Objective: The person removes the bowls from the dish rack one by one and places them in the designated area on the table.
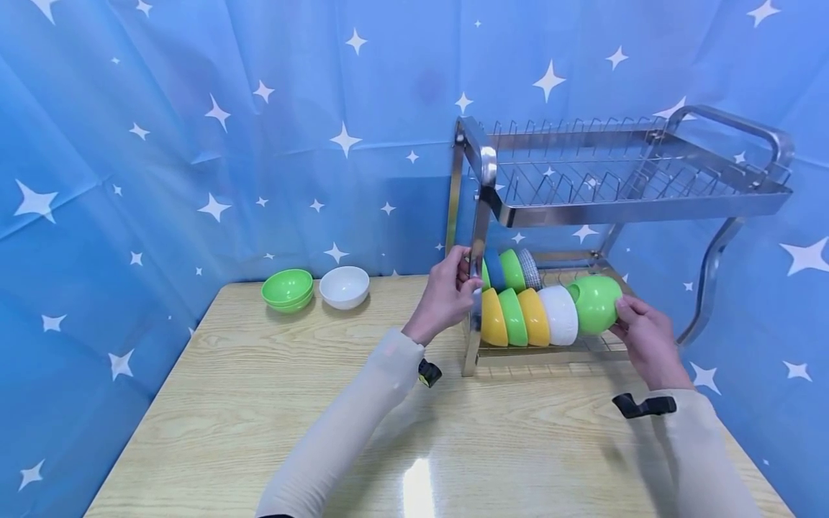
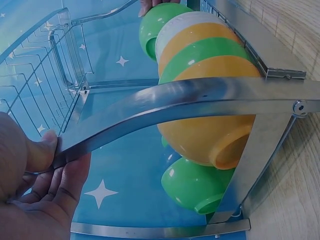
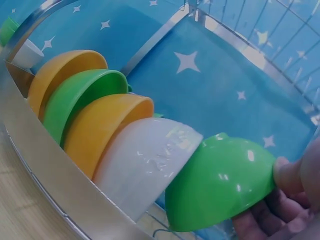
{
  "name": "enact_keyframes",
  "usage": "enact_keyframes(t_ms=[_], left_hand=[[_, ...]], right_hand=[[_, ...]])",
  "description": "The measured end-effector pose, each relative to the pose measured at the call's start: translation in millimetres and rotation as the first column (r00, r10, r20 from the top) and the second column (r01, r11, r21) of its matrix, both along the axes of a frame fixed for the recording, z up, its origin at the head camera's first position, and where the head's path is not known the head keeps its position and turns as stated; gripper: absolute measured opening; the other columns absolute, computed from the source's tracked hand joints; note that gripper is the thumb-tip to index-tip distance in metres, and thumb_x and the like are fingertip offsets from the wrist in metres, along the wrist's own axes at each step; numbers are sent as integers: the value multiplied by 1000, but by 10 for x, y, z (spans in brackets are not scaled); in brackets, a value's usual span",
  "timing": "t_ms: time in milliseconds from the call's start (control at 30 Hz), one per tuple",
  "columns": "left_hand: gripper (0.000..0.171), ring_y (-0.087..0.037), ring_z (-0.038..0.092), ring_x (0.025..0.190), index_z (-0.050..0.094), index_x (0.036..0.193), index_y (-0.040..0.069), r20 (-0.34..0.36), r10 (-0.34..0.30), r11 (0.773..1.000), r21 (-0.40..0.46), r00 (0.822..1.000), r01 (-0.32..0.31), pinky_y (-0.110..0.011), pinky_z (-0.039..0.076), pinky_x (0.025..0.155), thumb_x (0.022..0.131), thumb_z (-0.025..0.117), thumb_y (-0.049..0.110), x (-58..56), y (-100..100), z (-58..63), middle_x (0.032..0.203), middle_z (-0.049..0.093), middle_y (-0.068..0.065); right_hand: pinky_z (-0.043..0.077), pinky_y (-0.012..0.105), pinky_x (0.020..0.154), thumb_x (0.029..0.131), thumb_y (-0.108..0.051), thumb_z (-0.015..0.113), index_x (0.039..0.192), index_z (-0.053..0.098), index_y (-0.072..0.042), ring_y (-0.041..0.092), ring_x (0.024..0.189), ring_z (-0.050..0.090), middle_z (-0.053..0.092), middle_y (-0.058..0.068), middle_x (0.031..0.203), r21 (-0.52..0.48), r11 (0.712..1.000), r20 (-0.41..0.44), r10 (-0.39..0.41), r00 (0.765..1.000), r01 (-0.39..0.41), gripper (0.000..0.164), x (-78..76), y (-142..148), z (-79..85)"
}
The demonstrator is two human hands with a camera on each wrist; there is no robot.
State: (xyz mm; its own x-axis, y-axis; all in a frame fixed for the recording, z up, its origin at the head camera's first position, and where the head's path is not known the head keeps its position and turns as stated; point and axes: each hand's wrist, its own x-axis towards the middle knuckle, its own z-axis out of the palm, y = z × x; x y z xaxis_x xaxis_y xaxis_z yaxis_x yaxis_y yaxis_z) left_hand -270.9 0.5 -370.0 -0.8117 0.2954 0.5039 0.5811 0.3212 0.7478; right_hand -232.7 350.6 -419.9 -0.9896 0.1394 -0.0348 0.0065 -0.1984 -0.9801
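Head view: rack [image 1: 635,210] stands on counter [image 1: 259,432]; right hand [image 1: 650,345] holds a green bowl [image 1: 597,308] at the lower shelf [image 1: 537,357], just beside a white bowl [image 1: 558,315]. Left wrist view: left hand [image 2: 45,205], fingers clamped round the rack's upright [image 2: 175,100]. Right wrist view: right hand's fingers clamped on the green bowl.

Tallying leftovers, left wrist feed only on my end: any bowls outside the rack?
Observer: Yes. The head view shows a white bowl on the table, left of the rack.
Operator: Just that one?
Observer: No, green bowls too, apparently nested, left of the white one.
Operator: What ends the back row inside? My view hides it.
Observer: A patterned bowl, rightmost of that row in the head view.
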Motion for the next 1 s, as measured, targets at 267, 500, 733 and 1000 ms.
enact_keyframes(t_ms=[267, 500, 733, 1000], left_hand=[[28, -10, 57, 72, 53, 123, 7, 3, -4, 1000, 9, 1000, 3, -17, 52, 64, 98, 65, 2, -2, -2, -6, 89, 60, -6], [28, -10, 57, 72, 53, 123, 7, 3, -4, 1000, 6, 1000, 4, -16, 51, 64, 99, 64, 2, 5, -6, 0, 89, 60, -6], [27, -10, 58, 72, 53, 123, 6, 10, -4, 1000, 10, 1000, 4, -17, 52, 64, 99, 63, 1, 8, -6, 8, 89, 61, -6], [27, -10, 58, 72, 53, 124, 6, 10, 5, 1000, 4, 1000, -5, -17, 51, 63, 99, 63, 1, 18, -1, 9, 89, 61, -6]], right_hand=[[56, 11, 80, 102, -24, 63, 146, 49, 0, -4, 90, 68, 67, -17, 103, 97, 994, -52, -49, 997, 54, 52, -4, 0, 85], [50, 4, 77, 105, -40, 55, 151, 43, 4, -14, 88, 61, 60, -27, 100, 561, 818, -63, -109, 992, 125, 65, 43, -84, 236], [42, 0, 74, 106, -35, 55, 140, 59, -1, -20, 87, 48, 68, 13, 121, 754, 596, -228, -157, 961, 276, 48, 100, -292, 383], [39, -3, 77, 102, -15, 63, 119, 72, 1, -28, 86, 47, 74, 27, 111, 723, 511, -524, -32, 851, 465, 25, 150, -540, 459]])
